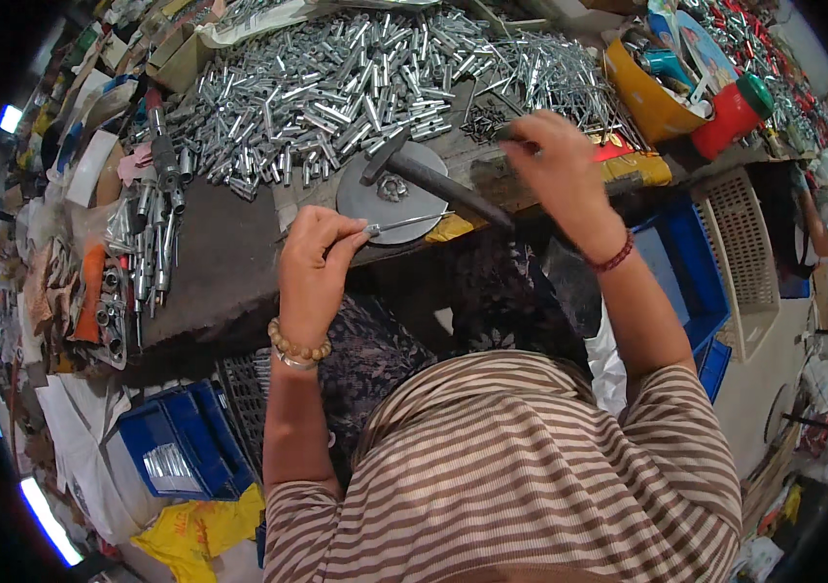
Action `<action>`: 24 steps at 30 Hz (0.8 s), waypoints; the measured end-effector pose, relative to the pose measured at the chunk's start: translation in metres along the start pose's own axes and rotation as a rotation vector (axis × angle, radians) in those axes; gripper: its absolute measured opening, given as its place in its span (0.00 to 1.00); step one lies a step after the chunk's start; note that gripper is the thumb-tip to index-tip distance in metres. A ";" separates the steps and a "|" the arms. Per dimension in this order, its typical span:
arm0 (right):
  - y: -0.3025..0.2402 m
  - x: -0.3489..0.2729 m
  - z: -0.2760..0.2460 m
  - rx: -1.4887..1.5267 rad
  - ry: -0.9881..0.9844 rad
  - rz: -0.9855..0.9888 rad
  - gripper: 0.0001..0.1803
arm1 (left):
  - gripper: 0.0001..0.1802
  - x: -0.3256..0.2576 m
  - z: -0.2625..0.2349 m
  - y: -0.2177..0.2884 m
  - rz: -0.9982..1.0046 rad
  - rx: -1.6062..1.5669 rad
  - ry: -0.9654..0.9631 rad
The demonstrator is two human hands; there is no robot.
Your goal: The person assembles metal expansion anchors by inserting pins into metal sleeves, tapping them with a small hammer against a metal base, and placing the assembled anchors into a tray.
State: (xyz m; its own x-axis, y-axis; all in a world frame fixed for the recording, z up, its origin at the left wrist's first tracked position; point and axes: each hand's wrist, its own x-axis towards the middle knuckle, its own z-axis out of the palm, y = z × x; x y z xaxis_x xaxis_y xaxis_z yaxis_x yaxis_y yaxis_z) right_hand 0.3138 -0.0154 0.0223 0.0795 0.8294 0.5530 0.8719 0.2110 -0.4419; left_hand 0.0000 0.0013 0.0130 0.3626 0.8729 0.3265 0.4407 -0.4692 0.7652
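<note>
My left hand [315, 260] is pinched around the socket end of a thin metal rod [416, 222], which points right over the edge of a round grey metal disc [361, 189]. On the disc rests the head of a hammer [443, 185]; its dark handle runs right, past the table's front edge. My right hand [562, 170] is raised to the right of the hammer, fingers curled together. Whatever it may hold is too small to make out. Just beyond its fingertips lies a small heap of dark little parts [482, 121].
Shiny metal sleeves [336, 83] cover the back of the table, with thin rods [565, 78] at right. A yellow container [647, 92] and a red bottle [730, 117] stand far right. Sockets [154, 228] lie left. Blue crates [691, 262] flank my legs.
</note>
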 end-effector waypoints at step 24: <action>-0.006 0.025 0.015 0.029 -0.217 0.031 0.10 | 0.06 -0.004 0.003 -0.007 0.031 -0.028 0.048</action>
State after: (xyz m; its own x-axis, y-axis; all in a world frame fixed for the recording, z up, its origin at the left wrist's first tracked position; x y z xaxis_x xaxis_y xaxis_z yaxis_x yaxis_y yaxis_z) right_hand 0.3033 0.0119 0.0280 -0.0030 0.9271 0.3749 0.8563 0.1960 -0.4779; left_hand -0.0019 0.0011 0.0044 0.3358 0.8636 0.3761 0.4060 -0.4930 0.7695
